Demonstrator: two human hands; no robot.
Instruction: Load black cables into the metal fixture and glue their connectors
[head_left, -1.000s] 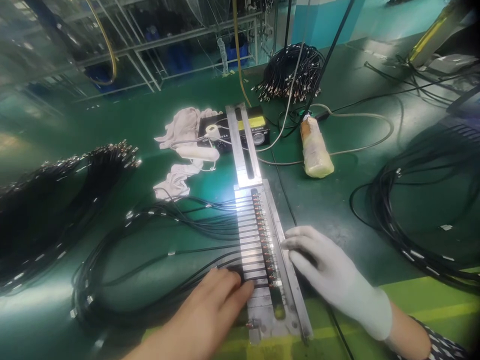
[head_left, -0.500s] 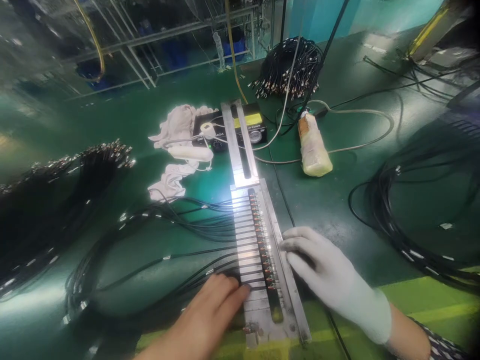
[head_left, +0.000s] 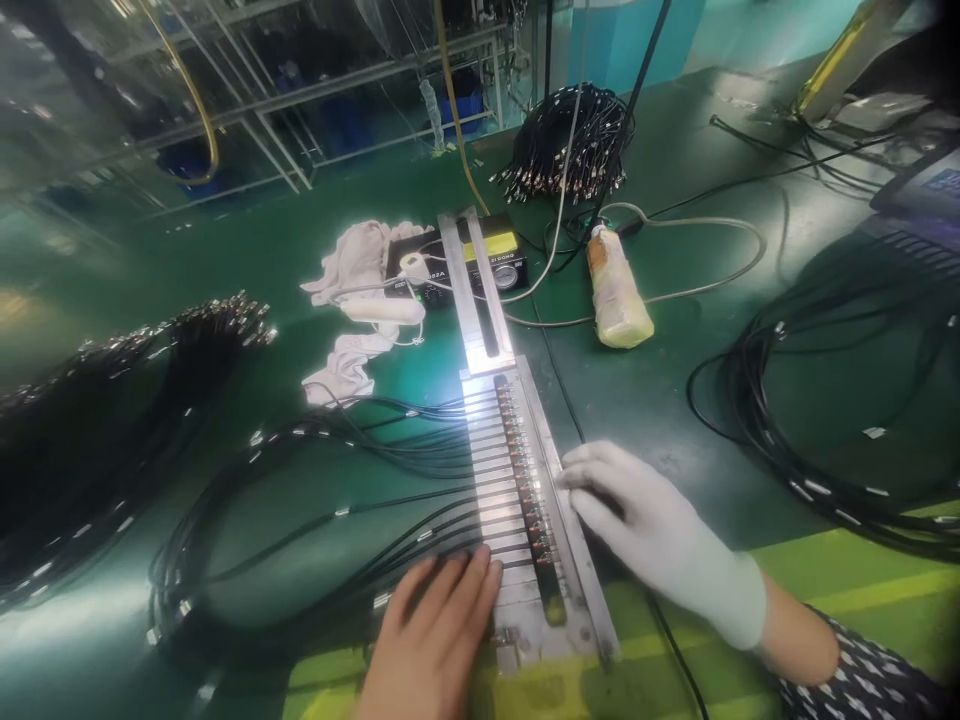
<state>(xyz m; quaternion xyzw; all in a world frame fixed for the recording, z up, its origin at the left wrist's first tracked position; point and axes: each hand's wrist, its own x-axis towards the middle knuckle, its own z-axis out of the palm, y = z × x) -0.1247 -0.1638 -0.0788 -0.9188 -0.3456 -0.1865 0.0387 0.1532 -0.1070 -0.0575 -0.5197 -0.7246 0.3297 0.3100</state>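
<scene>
A slotted metal jig (head_left: 517,600) lies lengthwise before me. Several black cables (head_left: 420,545) enter it from the left through narrow grooves, and their stripped, reddish ends (head_left: 529,500) line up over its dark slot. My bare left hand (head_left: 442,630) lies with stretched fingers over the lower cables, fingertips on the jig's left edge. My right hand (head_left: 652,530), in a white glove, has its thumb and fingertips closed at the long metal rail (head_left: 559,510) on the jig's right side. Anything between those fingertips is hidden.
Behind the jig sits a black control box (head_left: 506,270) beside crumpled white cloth (head_left: 352,265). A wrapped bottle (head_left: 619,290) stands right of it. Cable bundles lie at the back (head_left: 566,140), left (head_left: 150,400) and right (head_left: 757,400). A bright light shines on the jig's left edge.
My left hand's fingers have gone from bunched at the lower cables to stretched out flatter over them. My right hand stays at the rail. The view has shifted slightly.
</scene>
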